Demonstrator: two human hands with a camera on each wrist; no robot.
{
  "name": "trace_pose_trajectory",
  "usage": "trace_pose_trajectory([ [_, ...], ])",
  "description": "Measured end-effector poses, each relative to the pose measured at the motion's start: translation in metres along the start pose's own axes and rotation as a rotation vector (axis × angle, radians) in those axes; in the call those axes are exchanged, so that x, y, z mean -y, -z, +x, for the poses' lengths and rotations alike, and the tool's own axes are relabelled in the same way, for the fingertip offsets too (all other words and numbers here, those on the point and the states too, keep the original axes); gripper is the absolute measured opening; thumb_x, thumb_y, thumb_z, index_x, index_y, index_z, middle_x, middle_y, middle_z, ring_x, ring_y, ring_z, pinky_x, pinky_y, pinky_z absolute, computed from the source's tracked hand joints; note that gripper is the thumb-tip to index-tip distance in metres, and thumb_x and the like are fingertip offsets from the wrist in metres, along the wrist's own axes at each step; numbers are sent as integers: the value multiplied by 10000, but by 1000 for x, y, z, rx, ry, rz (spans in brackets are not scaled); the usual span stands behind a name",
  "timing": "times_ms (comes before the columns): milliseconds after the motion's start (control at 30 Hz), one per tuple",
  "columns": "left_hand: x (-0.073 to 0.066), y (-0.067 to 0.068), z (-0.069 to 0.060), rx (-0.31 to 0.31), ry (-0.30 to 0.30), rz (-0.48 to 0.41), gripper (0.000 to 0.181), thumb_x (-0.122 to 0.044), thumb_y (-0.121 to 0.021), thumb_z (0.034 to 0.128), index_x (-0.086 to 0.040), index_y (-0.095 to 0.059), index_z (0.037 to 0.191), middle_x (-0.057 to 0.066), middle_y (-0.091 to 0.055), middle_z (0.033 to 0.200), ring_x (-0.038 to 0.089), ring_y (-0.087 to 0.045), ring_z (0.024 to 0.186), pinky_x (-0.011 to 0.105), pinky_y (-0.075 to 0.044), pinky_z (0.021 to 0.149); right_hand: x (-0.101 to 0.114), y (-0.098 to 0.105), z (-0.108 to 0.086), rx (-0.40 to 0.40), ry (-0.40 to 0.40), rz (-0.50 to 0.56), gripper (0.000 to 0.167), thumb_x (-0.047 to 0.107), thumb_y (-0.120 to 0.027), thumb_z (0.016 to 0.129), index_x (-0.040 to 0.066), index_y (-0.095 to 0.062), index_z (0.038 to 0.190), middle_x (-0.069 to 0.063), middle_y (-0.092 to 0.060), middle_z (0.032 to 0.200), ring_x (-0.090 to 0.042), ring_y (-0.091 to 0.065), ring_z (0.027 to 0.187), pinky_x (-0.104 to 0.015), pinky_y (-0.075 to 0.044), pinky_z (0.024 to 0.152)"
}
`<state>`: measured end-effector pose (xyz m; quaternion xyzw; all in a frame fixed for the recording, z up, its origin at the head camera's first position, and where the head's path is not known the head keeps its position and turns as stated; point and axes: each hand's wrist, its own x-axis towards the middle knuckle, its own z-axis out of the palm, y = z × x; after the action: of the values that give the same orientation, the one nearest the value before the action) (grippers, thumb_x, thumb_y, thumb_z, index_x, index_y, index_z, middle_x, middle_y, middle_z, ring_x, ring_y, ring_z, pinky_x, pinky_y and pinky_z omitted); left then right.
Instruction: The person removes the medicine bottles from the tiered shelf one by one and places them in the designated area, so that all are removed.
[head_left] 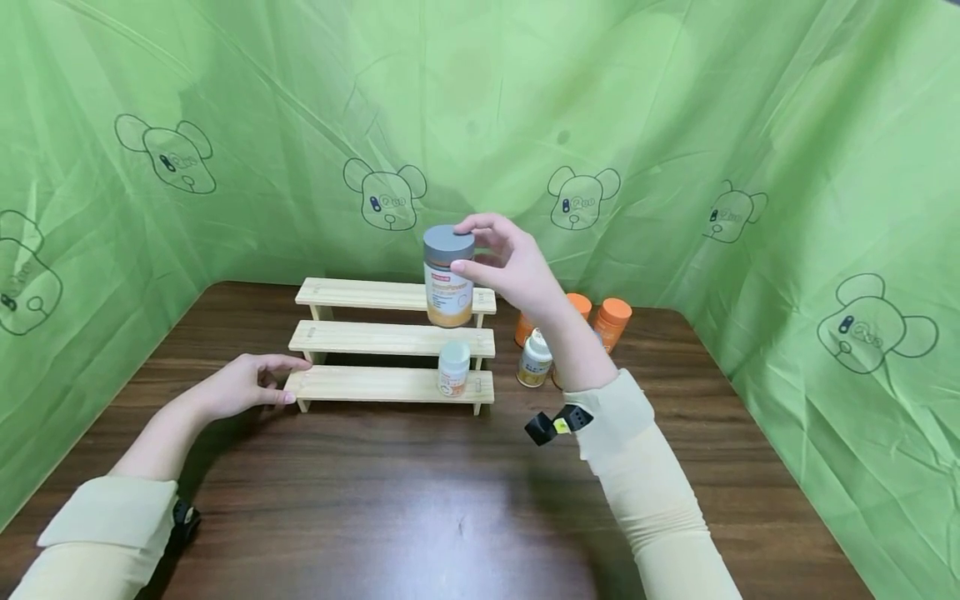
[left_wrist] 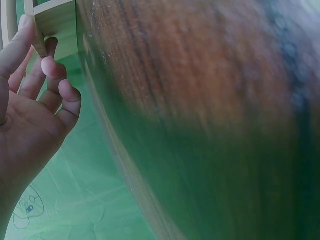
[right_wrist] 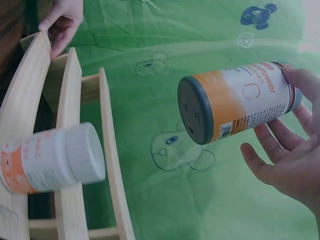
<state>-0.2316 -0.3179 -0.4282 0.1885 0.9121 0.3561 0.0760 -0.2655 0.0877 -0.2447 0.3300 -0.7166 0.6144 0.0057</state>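
My right hand [head_left: 521,265] holds a supplement jar [head_left: 448,292] by its grey lid, above the right part of a three-step wooden display rack [head_left: 367,385]. In the right wrist view the jar [right_wrist: 240,100] has a white and orange label, and its dark base shows, raised off the rack. At the rack's left end, my left hand [head_left: 238,387] grips the lowest step between thumb and fingers. The left wrist view shows this hand [left_wrist: 37,110] at the step's corner. A small white bottle [head_left: 453,372] with an orange-marked label stands on the lowest step, toward the right.
To the right of the rack, a white bottle with a gold label [head_left: 534,364] stands on the wooden table [head_left: 420,492]. Several orange bottles [head_left: 614,321] are grouped behind it, partly hidden by my right forearm. Green cloth [head_left: 480,100] with bear outlines surrounds the table.
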Motion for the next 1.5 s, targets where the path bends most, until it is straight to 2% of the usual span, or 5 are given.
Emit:
trace_pose_trajectory([
  [133, -1, 0, 1, -9, -11, 7, 539, -274, -752, 795, -120, -580, 1281, 18, -622, 856, 91, -482, 623, 257, -418, 560, 5, 13, -7, -8, 10, 19, 366, 62, -713, 811, 131, -570, 1141, -110, -604, 1195, -261, -559, 1097, -435, -466, 915],
  [300, -2, 1, 2, -10, -25, 6, 530, -256, -750, 798, -107, -581, 1277, 8, -542, 700, 90, -463, 603, 257, -403, 550, 9, 28, -15, -15, 22, 24, 340, 49, -691, 821, 150, -577, 1126, -113, -591, 1194, -276, -555, 1094, -438, -461, 915],
  [633, -6, 1, 0, 1, -9, -20, 550, -248, -750, 795, -100, -567, 1293, 18, -540, 703, 83, -468, 585, 261, -405, 548, 11, 64, -37, -40, 54, 35, 363, -9, -678, 820, 145, -593, 1138, -113, -590, 1189, -284, -569, 1083, -389, -467, 917],
  [1200, -3, 2, 2, 7, 13, -2, 553, -287, -755, 788, -131, -575, 1287, -3, -478, 657, 86, -456, 585, 267, -404, 541, 4, 120, -74, -104, 167, 67, 396, -120, -632, 795, -21, -573, 1174, -120, -624, 1131, -219, -581, 1001, -315, -472, 854],
  [1500, -5, 2, 0, 6, 12, 1, 543, -282, -753, 790, -136, -580, 1283, -7, -485, 654, 89, -460, 586, 264, -405, 545, -11, 149, -102, -120, 206, 169, 392, -142, -633, 800, -68, -562, 1178, -125, -640, 1095, -200, -598, 980, -286, -478, 849],
])
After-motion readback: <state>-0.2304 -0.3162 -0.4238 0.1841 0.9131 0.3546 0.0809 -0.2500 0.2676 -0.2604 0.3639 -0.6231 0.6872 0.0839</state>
